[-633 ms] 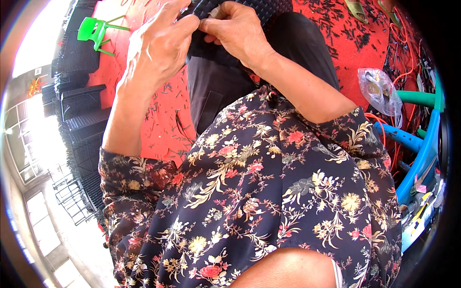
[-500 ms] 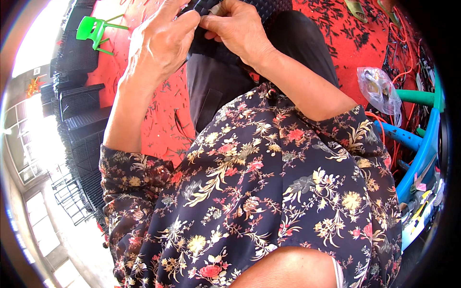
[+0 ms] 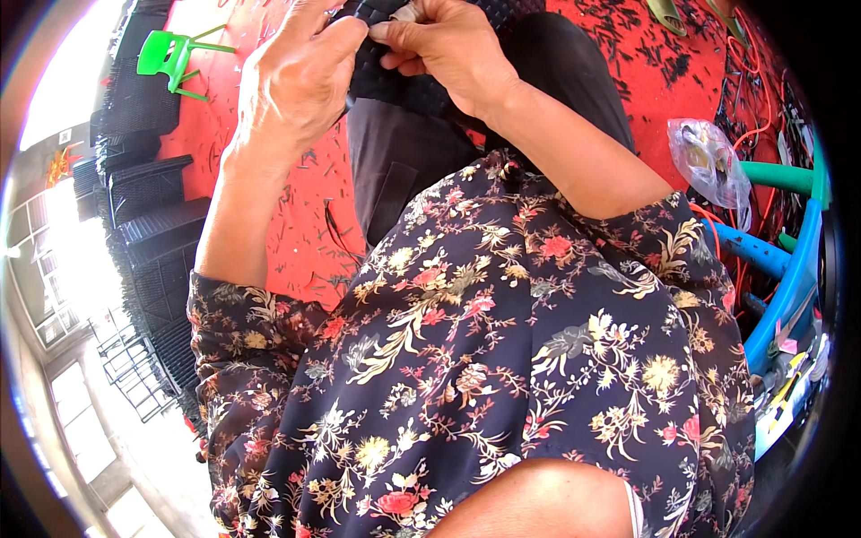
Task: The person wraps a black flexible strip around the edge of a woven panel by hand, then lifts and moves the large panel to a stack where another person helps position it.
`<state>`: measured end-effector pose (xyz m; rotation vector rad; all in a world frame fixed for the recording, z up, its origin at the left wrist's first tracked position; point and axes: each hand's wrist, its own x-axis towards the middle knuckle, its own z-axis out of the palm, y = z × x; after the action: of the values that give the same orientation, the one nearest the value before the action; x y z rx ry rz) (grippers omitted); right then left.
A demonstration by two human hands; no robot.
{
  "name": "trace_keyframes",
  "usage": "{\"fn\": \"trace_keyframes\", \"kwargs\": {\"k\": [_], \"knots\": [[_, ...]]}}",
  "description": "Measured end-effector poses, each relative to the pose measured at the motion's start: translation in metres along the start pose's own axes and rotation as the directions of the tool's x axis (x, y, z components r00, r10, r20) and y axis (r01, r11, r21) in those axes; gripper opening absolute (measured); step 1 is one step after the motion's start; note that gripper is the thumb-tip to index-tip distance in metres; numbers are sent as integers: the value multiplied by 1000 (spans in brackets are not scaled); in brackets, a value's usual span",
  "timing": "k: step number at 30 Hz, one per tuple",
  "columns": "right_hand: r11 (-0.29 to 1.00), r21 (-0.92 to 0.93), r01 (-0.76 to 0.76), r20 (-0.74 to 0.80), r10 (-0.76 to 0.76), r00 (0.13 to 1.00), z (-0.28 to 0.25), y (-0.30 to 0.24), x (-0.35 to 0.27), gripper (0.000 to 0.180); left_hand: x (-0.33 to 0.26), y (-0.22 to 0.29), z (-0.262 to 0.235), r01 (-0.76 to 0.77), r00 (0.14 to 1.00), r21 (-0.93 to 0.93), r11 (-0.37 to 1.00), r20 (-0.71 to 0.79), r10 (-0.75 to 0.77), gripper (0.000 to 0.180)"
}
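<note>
A black woven piece (image 3: 395, 85) of flat plaited strips rests over my dark-trousered knees at the top of the view. At its left side my left hand (image 3: 300, 81) is closed with curled fingers, apparently gripping its edge; some fingertips are cut off by the frame. My right hand (image 3: 457, 58) lies over the piece with its fingers bent in and its thumb pointing toward the left thumb. A pale wrapping shows on one of its fingers. Whatever sits between the right fingertips is too small or hidden to make out.
A small green chair (image 3: 170, 58) stands left on the red floor covering (image 3: 296, 242), near stacked black woven furniture (image 3: 161, 233). Dark scraps (image 3: 664, 58) litter the floor. At right are a clear plastic bag (image 3: 708, 161), orange cord (image 3: 758, 125) and a blue curved frame (image 3: 789, 296).
My right hand has shifted slightly up and to the right, with its forearm following. My left hand stays nearly in place at the woven piece.
</note>
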<state>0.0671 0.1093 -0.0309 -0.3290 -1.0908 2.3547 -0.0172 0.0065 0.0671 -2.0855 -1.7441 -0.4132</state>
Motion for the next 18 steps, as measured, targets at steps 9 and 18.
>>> {"fn": "trace_keyframes", "kwargs": {"k": [9,18], "knots": [[997,-76,-4,-46,0,999,3,-3,-2,22,1,-4,-1,265,964,-273,925,67,-256,10],[980,-184,70,-122,-93,988,3,-6,-9,21,12,-8,1,343,936,-343,875,208,-285,6]]}}
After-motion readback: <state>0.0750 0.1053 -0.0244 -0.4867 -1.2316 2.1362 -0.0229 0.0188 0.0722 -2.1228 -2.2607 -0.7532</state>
